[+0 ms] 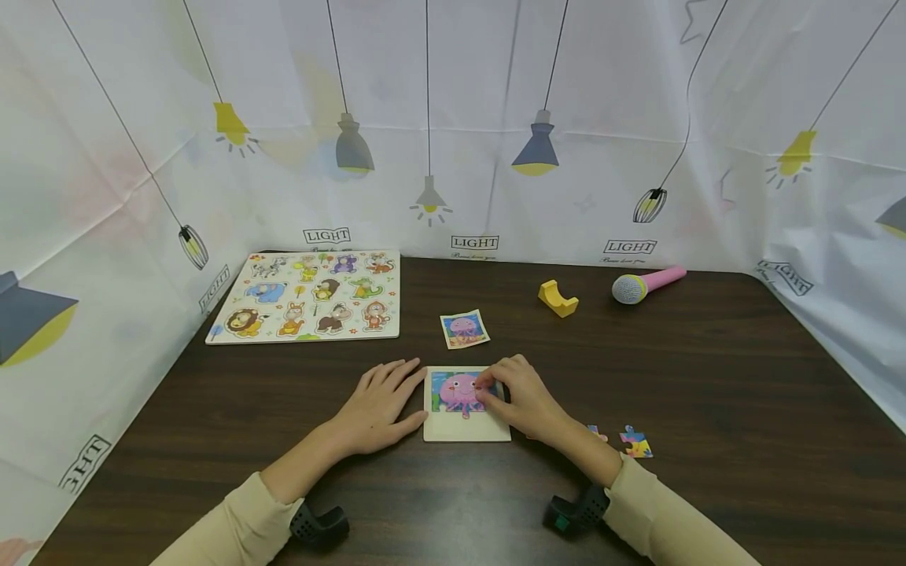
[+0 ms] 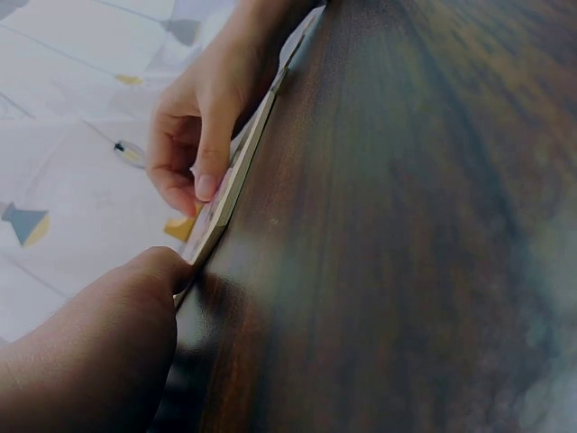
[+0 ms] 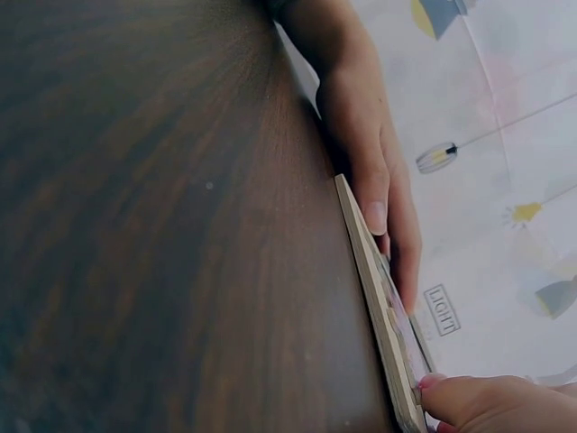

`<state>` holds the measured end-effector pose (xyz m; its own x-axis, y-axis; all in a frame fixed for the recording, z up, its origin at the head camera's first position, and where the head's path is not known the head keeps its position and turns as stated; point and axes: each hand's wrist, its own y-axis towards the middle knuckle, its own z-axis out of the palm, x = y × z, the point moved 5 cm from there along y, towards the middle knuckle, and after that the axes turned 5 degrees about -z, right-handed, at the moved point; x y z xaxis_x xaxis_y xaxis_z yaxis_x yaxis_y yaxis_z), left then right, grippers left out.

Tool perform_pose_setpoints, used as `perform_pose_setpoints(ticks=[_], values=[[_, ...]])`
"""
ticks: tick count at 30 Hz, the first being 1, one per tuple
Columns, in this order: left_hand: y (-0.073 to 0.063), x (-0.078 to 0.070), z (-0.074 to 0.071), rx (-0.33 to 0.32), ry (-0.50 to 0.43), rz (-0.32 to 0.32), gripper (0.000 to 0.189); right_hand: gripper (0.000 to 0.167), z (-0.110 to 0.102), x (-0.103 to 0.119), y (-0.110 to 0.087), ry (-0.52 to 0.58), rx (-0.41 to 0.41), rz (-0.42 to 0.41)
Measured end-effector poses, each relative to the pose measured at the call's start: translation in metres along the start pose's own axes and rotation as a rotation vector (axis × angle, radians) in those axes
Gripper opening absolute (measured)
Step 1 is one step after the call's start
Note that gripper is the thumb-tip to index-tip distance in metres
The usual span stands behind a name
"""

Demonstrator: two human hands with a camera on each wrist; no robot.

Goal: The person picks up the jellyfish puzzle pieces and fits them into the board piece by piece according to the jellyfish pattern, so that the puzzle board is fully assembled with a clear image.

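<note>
In the head view a small wooden puzzle board (image 1: 467, 428) lies on the dark table. Pieces of a pink octopus picture (image 1: 456, 391) fill its upper part; the lower part is pale bare wood. My left hand (image 1: 382, 409) rests flat with spread fingers, thumb and index finger at the board's left edge. Over the right side of the picture, my right hand (image 1: 524, 397) pinches a puzzle piece between thumb and index finger, mostly hidden by the fingertips. The left wrist view shows this right hand (image 2: 203, 135) with its other fingers curled.
Loose puzzle pieces (image 1: 637, 442) lie beside the right forearm. Behind the board is an octopus picture card (image 1: 464, 328). Farther back stand an animal puzzle board (image 1: 311, 295), a yellow curved block (image 1: 558, 299) and a pink toy microphone (image 1: 647, 284). A printed curtain (image 1: 467, 196) borders the table.
</note>
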<state>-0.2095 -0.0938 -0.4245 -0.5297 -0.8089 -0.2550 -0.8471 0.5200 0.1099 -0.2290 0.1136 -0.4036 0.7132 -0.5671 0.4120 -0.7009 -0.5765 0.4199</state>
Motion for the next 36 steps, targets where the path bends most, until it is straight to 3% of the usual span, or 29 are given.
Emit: perform_pose_setpoints(ticks=[20,36], values=[[0.0,0.0,0.001,-0.007,0.012,-0.002,0.065,0.008,-0.003,0.006,-0.001,-0.022,0.005,-0.048],[0.0,0.0,0.001,-0.004,0.006,-0.006,0.064,0.013,-0.02,0.015,-0.019,-0.176,-0.032,-0.151]])
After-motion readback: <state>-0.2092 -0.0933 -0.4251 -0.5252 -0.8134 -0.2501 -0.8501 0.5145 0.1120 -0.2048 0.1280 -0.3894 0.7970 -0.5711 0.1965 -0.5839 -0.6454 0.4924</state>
